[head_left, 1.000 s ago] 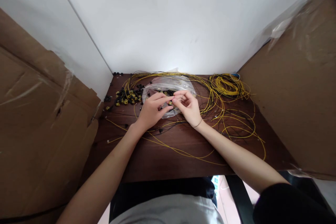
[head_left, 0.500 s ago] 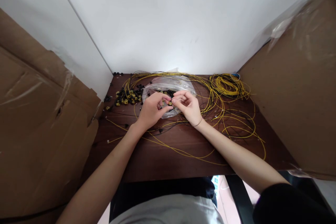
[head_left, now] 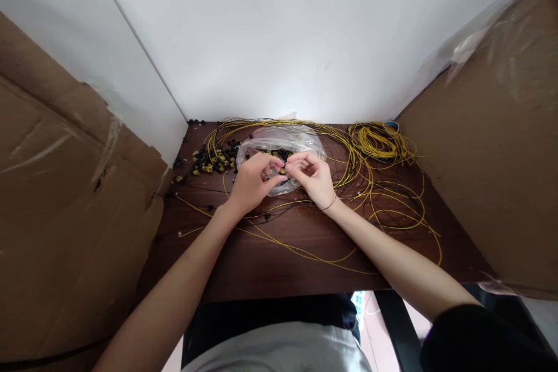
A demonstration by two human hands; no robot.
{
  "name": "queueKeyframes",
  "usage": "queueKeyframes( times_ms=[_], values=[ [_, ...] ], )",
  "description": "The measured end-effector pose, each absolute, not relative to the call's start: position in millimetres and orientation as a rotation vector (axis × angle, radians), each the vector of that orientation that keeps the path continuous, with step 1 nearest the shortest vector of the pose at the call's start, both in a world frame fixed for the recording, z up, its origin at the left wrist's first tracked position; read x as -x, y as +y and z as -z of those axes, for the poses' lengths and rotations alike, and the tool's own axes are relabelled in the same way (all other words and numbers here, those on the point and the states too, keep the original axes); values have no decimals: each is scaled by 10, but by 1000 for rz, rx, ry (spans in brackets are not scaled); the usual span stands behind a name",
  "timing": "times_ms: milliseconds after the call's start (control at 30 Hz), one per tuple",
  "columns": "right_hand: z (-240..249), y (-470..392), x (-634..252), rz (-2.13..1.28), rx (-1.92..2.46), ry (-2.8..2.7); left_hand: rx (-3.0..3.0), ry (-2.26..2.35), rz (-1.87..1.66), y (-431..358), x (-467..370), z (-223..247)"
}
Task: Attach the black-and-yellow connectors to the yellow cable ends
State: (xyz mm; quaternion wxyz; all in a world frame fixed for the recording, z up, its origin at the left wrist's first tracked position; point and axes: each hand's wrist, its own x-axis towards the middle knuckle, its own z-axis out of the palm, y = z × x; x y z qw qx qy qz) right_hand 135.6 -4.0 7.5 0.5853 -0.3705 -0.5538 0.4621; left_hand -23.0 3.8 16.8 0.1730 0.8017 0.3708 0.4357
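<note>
My left hand (head_left: 255,180) and my right hand (head_left: 313,177) meet fingertip to fingertip over a clear plastic bag (head_left: 300,138). The fingers of both are bent in towards the thumbs. Something tiny and dark seems to sit where the fingertips come together, too small to name. Beneath them, the bag holds small black and yellow parts (head_left: 281,154), partly covered by my fingers. A thin dark band circles my right wrist.
A pile of black and yellow connector-like pieces (head_left: 218,160) lies left of the bag. Yellow and black wires (head_left: 349,151) run behind it to a coil (head_left: 379,140) at the right. Loose wires cross the brown table (head_left: 261,273). Cardboard (head_left: 78,215) stands on both sides, a white wall behind.
</note>
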Motion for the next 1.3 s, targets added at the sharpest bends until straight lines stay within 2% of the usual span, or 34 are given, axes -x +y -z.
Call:
queueKeyframes(
  times_ms=[667,900,1300],
  values=[
    [-78,-48,-1371,-1003,943,-1349,-2287,996,-1274,45,232,-178],
    [-80,-43,-1373,-1138,895,-1288,-2305,972,-1317,43,212,-162],
    [-123,-75,-1366,-1046,942,-1384,-2250,885,-1392,24,209,-175]
  ],
)
